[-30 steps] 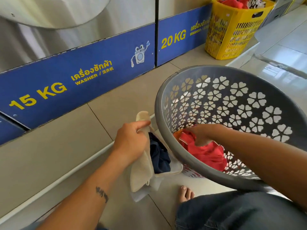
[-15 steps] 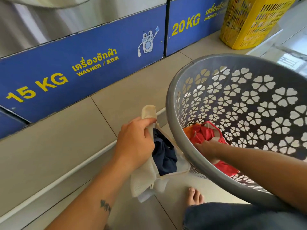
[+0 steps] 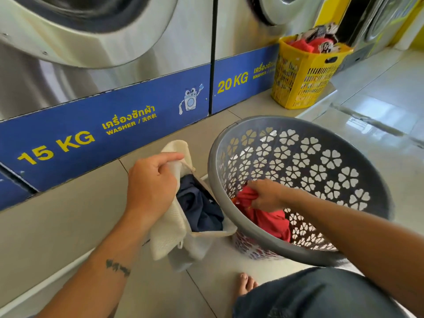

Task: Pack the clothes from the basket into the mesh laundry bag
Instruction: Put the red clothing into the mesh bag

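A round grey basket [image 3: 358, 143] with flower-shaped holes stands tilted toward me at the right. Inside it lies a red garment [image 3: 268, 222], and my right hand [image 3: 266, 195] grips its upper edge near the basket's left wall. Left of the basket, my left hand [image 3: 152, 184] holds the rim of a cream mesh laundry bag [image 3: 168, 235], keeping its mouth open. A dark navy garment [image 3: 199, 207] sits inside the bag.
Washing machines [image 3: 110, 53] with blue "15 KG" and "20 KG" panels line the back on a tiled step. A yellow basket [image 3: 302, 81] full of clothes stands on the step at the right. My bare foot [image 3: 245, 285] and my knee in dark cloth are below the bag.
My right hand has closed on the red garment's upper edge and lifted it slightly. The camera has tilted up, showing more of the machines. My left hand still holds the bag.
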The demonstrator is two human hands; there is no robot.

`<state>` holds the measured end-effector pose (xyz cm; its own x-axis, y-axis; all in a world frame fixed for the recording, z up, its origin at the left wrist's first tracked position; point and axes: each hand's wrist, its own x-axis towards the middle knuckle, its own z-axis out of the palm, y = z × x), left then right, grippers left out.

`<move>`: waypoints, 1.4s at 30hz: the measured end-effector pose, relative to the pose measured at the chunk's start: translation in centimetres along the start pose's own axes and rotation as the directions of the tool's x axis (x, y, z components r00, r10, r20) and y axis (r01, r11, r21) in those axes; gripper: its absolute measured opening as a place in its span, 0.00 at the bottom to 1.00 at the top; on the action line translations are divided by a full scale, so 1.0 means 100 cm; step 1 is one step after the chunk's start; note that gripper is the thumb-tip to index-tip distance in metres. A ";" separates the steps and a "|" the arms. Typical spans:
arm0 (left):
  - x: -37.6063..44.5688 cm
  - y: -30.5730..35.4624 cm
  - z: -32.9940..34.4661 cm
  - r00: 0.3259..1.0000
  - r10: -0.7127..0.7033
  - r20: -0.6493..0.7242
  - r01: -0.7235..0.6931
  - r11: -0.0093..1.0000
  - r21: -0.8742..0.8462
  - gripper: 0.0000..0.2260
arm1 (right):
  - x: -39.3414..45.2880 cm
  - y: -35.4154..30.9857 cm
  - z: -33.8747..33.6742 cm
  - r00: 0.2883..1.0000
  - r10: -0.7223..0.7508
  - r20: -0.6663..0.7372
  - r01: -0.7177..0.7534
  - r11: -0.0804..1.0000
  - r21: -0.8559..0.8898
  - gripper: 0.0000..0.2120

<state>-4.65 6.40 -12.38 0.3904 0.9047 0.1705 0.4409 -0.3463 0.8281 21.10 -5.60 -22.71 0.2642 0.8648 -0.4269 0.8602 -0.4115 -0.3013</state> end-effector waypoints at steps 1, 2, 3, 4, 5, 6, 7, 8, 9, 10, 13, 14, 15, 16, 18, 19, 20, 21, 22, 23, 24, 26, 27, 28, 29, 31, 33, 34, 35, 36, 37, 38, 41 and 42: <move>-0.002 0.002 -0.003 1.000 0.001 -0.010 -0.001 1.000 0.001 0.17 | -0.009 -0.004 -0.006 1.000 -0.001 -0.031 0.002 0.999 0.038 0.07; -0.005 0.004 -0.005 1.000 0.006 -0.012 -0.006 1.000 0.002 0.17 | -0.019 -0.008 -0.013 0.997 0.000 -0.072 0.005 0.998 0.069 0.05; -0.008 0.006 -0.007 1.000 0.017 -0.008 -0.017 1.000 0.001 0.17 | -0.029 -0.013 -0.021 0.992 -0.002 -0.125 0.014 0.995 0.095 0.04; -0.011 0.007 -0.009 1.000 0.030 -0.002 -0.030 1.000 -0.003 0.17 | -0.041 -0.021 -0.030 0.982 -0.006 -0.188 0.029 0.993 0.118 0.04; -0.013 0.009 -0.011 0.999 0.040 0.003 -0.040 0.999 -0.007 0.17 | -0.053 -0.029 -0.039 0.967 -0.009 -0.255 0.048 0.988 0.148 0.04; -0.015 0.010 -0.013 0.999 0.047 0.008 -0.047 0.999 -0.011 0.17 | -0.065 -0.039 -0.050 0.944 -0.009 -0.331 0.071 0.982 0.176 0.05; -0.017 0.012 -0.016 0.999 0.053 0.009 -0.053 0.998 -0.017 0.17 | -0.076 -0.049 -0.059 0.910 -0.006 -0.415 0.099 0.974 0.202 0.06; -0.018 0.013 -0.019 0.998 0.055 0.008 -0.054 0.998 -0.030 0.17 | -0.086 -0.061 -0.069 0.867 -0.002 -0.498 0.133 0.964 0.229 0.06; -0.018 0.014 -0.023 0.999 0.054 0.006 -0.053 0.997 -0.048 0.17 | -0.097 -0.074 -0.078 0.820 0.005 -0.572 0.185 0.944 0.273 0.07; -0.019 0.016 -0.026 0.999 0.047 0.005 -0.047 0.997 -0.068 0.17 | -0.108 -0.088 -0.087 0.775 0.007 -0.632 0.265 0.904 0.335 0.08; -0.019 0.018 -0.036 0.999 0.041 0.006 -0.040 0.993 -0.110 0.17 | -0.133 -0.135 -0.102 0.723 0.027 -0.690 0.504 0.663 0.553 0.16; -0.017 0.018 -0.039 0.999 0.042 0.007 -0.041 0.991 -0.131 0.17 | -0.136 -0.149 -0.100 0.751 0.018 -0.660 0.538 0.564 0.627 0.17; -0.016 0.019 -0.041 0.999 0.042 0.009 -0.040 0.986 -0.160 0.17 | -0.135 -0.162 -0.093 0.785 0.009 -0.619 0.531 0.506 0.680 0.15; -0.014 0.019 -0.044 0.999 0.040 0.011 -0.038 0.980 -0.194 0.16 | -0.131 -0.171 -0.081 0.817 -0.016 -0.577 0.508 0.493 0.706 0.10; -0.012 0.019 -0.048 0.999 0.047 0.003 -0.045 0.970 -0.241 0.15 | -0.113 -0.179 -0.056 0.893 -0.077 -0.443 0.363 0.705 0.609 0.15; -0.011 0.019 -0.049 0.999 0.046 0.001 -0.045 0.968 -0.246 0.16 | -0.104 -0.178 -0.046 0.921 -0.131 -0.366 0.297 0.845 0.445 0.22; -0.010 0.017 -0.049 0.999 0.045 0.004 -0.043 0.970 -0.240 0.15 | -0.096 -0.176 -0.039 0.928 -0.167 -0.333 0.264 0.926 0.271 0.26; -0.009 0.016 -0.049 0.999 0.043 0.007 -0.040 0.972 -0.230 0.15 | -0.090 -0.175 -0.037 0.921 -0.177 -0.348 0.245 0.956 0.162 0.26; -0.008 0.015 -0.048 0.999 0.042 0.005 -0.040 0.976 -0.215 0.16 | -0.087 -0.176 -0.038 0.899 -0.196 -0.391 0.255 0.961 0.106 0.26; -0.007 0.014 -0.048 0.999 0.041 0.003 -0.039 0.977 -0.208 0.17 | -0.084 -0.176 -0.039 0.870 -0.218 -0.442 0.261 0.965 0.038 0.25; -0.007 0.012 -0.047 0.999 0.039 0.003 -0.037 0.978 -0.207 0.18 | -0.080 -0.176 -0.038 0.839 -0.249 -0.483 0.255 0.965 -0.056 0.25; -0.006 0.013 -0.047 0.999 0.040 0.006 -0.038 0.975 -0.217 0.18 | -0.074 -0.172 -0.036 0.825 -0.223 -0.520 0.141 0.971 -0.193 0.35; -0.005 0.012 -0.047 0.999 0.045 0.006 -0.043 0.975 -0.220 0.18 | -0.071 -0.168 -0.034 0.837 -0.171 -0.520 0.075 0.977 -0.201 0.41; -0.005 0.012 -0.047 0.999 0.052 0.003 -0.050 0.974 -0.219 0.19 | -0.069 -0.164 -0.033 0.856 -0.112 -0.504 0.028 0.985 -0.172 0.45; -0.006 0.012 -0.046 0.998 0.059 0.001 -0.057 0.974 -0.218 0.19 | -0.066 -0.159 -0.031 0.879 -0.058 -0.473 -0.003 0.992 -0.127 0.46; -0.007 0.011 -0.045 0.997 0.077 0.010 -0.074 0.975 -0.207 0.19 | -0.061 -0.150 -0.030 0.923 -0.003 -0.385 -0.020 0.998 -0.057 0.39; -0.009 0.010 -0.043 0.996 0.082 0.030 -0.074 0.978 -0.196 0.19 | -0.059 -0.146 -0.028 0.923 -0.008 -0.384 -0.001 1.000 -0.024 0.29; -0.010 0.009 -0.042 0.996 0.079 0.038 -0.070 0.979 -0.194 0.19 | -0.060 -0.146 -0.028 0.909 -0.023 -0.416 0.015 1.000 -0.022 0.26; -0.011 0.009 -0.041 0.996 0.075 0.040 -0.066 0.979 -0.194 0.19 | -0.060 -0.147 -0.028 0.892 -0.037 -0.450 0.031 0.999 -0.021 0.22; -0.011 0.009 -0.041 0.997 0.071 0.038 -0.063 0.978 -0.199 0.19 | -0.061 -0.147 -0.029 0.868 -0.054 -0.494 0.050 0.999 -0.021 0.20; -0.011 0.009 -0.041 0.997 0.069 0.034 -0.060 0.977 -0.204 0.19 | -0.063 -0.148 -0.031 0.840 -0.057 -0.539 0.068 0.998 0.000 0.18; -0.011 0.010 -0.041 0.997 0.065 0.030 -0.057 0.976 -0.208 0.19 | -0.065 -0.148 -0.033 0.806 -0.057 -0.589 0.093 0.995 0.031 0.18; -0.011 0.012 -0.042 0.998 0.061 0.028 -0.053 0.976 -0.210 0.19 | -0.074 -0.157 -0.040 0.705 -0.039 -0.709 0.159 0.982 0.105 0.19; -0.010 0.011 -0.041 0.997 0.068 0.027 -0.061 0.976 -0.211 0.19 | -0.077 -0.162 -0.039 0.678 -0.050 -0.734 0.194 0.975 0.113 0.20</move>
<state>-7.87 6.10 -9.41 0.4410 0.8720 0.2125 0.2355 -0.3408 0.9102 6.82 -4.45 -11.17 0.4564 0.8174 0.3514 0.8401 -0.2659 -0.4727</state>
